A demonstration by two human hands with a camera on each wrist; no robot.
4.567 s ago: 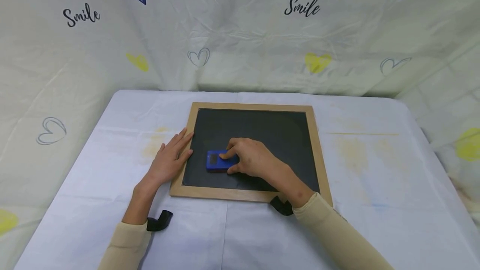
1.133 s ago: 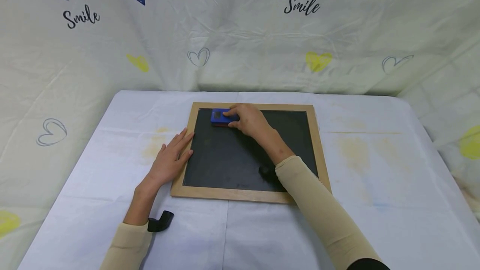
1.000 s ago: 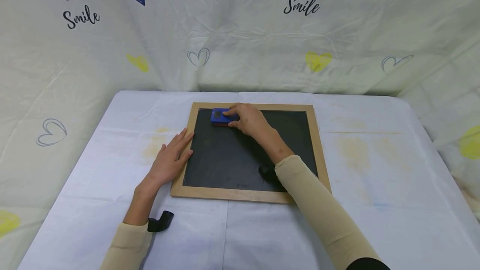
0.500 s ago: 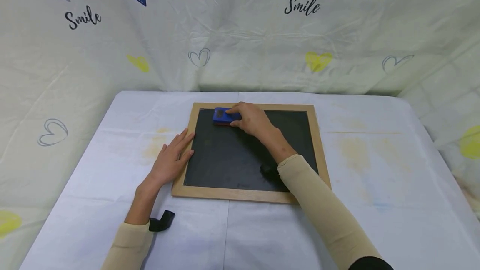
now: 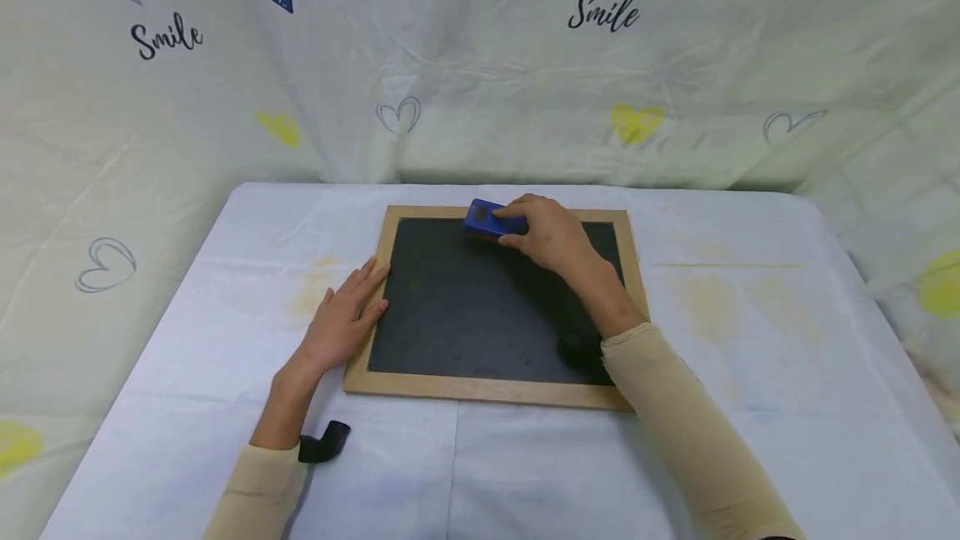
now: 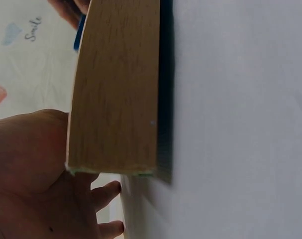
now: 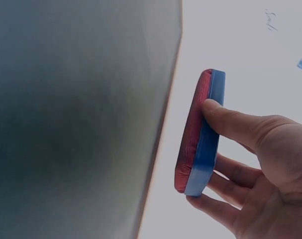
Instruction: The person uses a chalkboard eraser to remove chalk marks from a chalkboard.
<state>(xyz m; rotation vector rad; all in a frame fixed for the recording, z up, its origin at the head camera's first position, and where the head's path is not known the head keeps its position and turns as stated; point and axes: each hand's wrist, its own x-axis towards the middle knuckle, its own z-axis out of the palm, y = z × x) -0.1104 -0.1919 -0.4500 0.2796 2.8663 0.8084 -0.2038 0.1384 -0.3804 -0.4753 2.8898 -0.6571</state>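
In the head view a chalkboard [image 5: 465,315] with a light wooden frame lies on the table. My left hand [image 5: 341,323] rests against the frame's left side, fingers extended. In the left wrist view the frame's wooden edge [image 6: 116,89] stands beside the left palm [image 6: 26,159]. Over the board's far edge my right hand [image 5: 558,240] grips a blue chalkboard eraser [image 5: 482,220], which is slightly tilted. The right wrist view shows the eraser's red felt pad [image 7: 191,139] apart from the board, thumb on one side and fingers on the other.
A white cloth [image 5: 735,457] with faint yellow and blue stains covers the table. Behind it hangs a pale curtain [image 5: 517,107] printed with hearts and the word "Smile". A black wrist mount [image 5: 324,443] juts from the left wrist.
The right hand has carried the eraser from the board's lower left up to its top left, then rightward and off the surface. The left hand has stayed on the frame.
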